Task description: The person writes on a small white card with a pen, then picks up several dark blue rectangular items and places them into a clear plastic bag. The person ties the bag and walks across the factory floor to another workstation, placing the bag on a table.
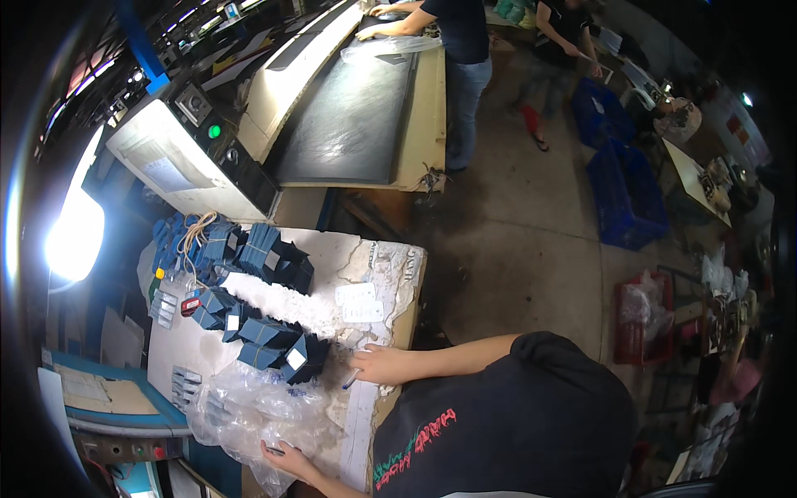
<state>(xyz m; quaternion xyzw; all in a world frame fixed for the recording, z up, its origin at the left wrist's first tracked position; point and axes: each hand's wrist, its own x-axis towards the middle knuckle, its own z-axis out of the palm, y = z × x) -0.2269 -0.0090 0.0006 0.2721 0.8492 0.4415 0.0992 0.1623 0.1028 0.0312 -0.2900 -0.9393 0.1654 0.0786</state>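
My right hand (pixel 380 365) rests by the right edge of a worn, pale worktable (pixel 328 241), its fingers closed on a slim blue-and-white pen (pixel 350 380). My left hand (pixel 286 459) is at the near side of a crumpled clear plastic bag (pixel 249 407). Its fingers are curled round a small dark thing that I cannot make out. Beyond the bag lie several bundles of dark blue cut pieces (pixel 264 334), some bearing white labels (pixel 296 358). More banded bundles (pixel 261 246) sit farther back. A white paper tag (pixel 359 302) lies on the tabletop.
A machine box with a lit green button (pixel 214 131) stands behind the table, beside a long black work surface (pixel 349 116) where another person (pixel 463 58) works. Blue crates (pixel 627 195) and a red crate (pixel 643 319) stand on the right. A bright lamp (pixel 75 236) is at the left.
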